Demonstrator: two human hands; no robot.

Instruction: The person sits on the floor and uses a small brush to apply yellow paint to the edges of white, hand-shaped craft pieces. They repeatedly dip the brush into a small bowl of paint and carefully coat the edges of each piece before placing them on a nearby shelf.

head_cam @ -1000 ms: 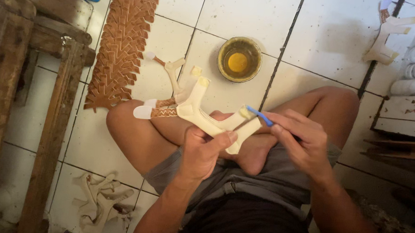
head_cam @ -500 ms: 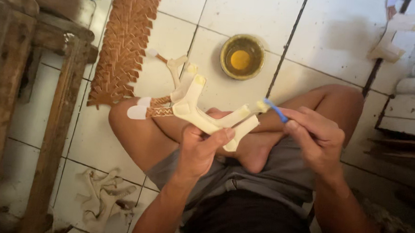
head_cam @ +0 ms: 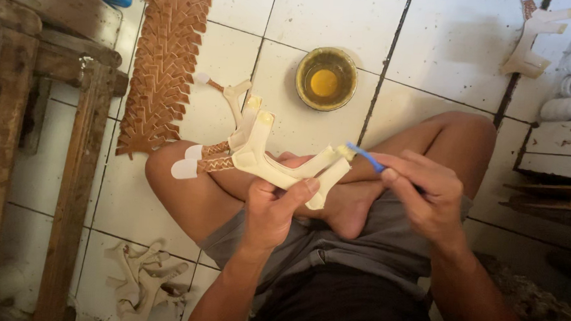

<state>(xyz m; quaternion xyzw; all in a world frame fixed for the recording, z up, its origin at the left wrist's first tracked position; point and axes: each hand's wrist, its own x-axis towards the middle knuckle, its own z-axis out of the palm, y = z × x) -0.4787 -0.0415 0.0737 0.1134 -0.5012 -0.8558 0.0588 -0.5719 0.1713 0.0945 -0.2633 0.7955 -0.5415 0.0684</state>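
Left hand [head_cam: 272,208]: raised over crossed bare legs, fingers curled closed in a grip, thumb stretched upward. Right hand [head_cam: 425,195]: level beside it, fingertips pinched together, pointing left. Both forearms bare, angled inward.

The right hand [head_cam: 425,195] has carried the blue brush [head_cam: 364,157] up and to the right: a second ago its tip was low on the pale forked piece [head_cam: 279,166], near where the prongs join, and now the bristles touch the very end of the upper right prong. The left hand [head_cam: 274,208] has turned the forked piece a little, so that prong now reaches out further toward the brush. The right hand's fingers have closed in flatter over the brush handle, and less of the blue shows than before.
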